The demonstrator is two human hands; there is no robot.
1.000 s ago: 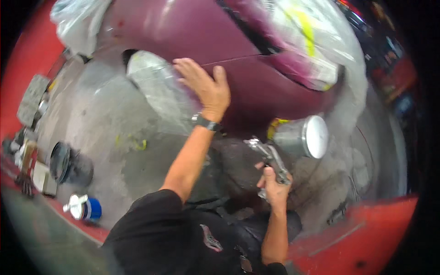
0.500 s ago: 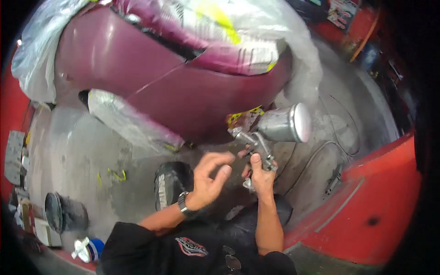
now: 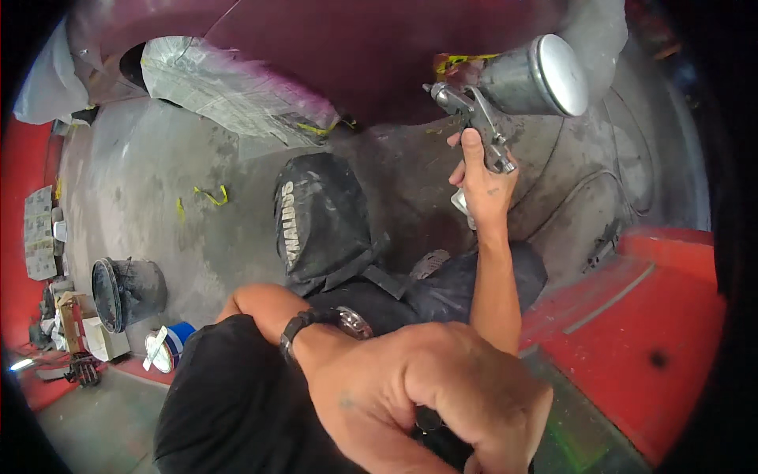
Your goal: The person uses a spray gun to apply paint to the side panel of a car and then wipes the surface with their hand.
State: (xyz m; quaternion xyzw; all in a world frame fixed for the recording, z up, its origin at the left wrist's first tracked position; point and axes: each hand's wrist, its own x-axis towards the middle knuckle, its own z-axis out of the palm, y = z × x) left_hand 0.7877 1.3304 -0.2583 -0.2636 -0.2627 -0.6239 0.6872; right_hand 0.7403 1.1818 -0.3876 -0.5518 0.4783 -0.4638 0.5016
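Note:
My right hand [image 3: 488, 188] grips a metal spray gun [image 3: 471, 110] by its handle, thumb along the back. A silver paint cup [image 3: 513, 79] tops the gun, tilted to the right, and the nozzle points left beside the purple car panel [image 3: 379, 55]. Close to the camera, in front of my chest, my left hand [image 3: 442, 387] is bent over with its fingers curled inward. A small dark gap shows between thumb and fingers, but what they hold, if anything, is hidden. A dark-banded watch [image 3: 298, 330] circles the left wrist.
Plastic sheeting [image 3: 229, 91] covers the wheel. A hose [image 3: 588, 180] lies on the concrete floor at right, near a low red wall [image 3: 632, 332]. At left stand a black bucket [image 3: 130, 292] and a blue-and-white can [image 3: 170, 346]. Yellow tape scraps [image 3: 212, 196] lie on the floor.
My left hand has left the spray gun's side and come back toward my chest, near the camera. The view has tipped downward; the right hand still holds the spray gun.

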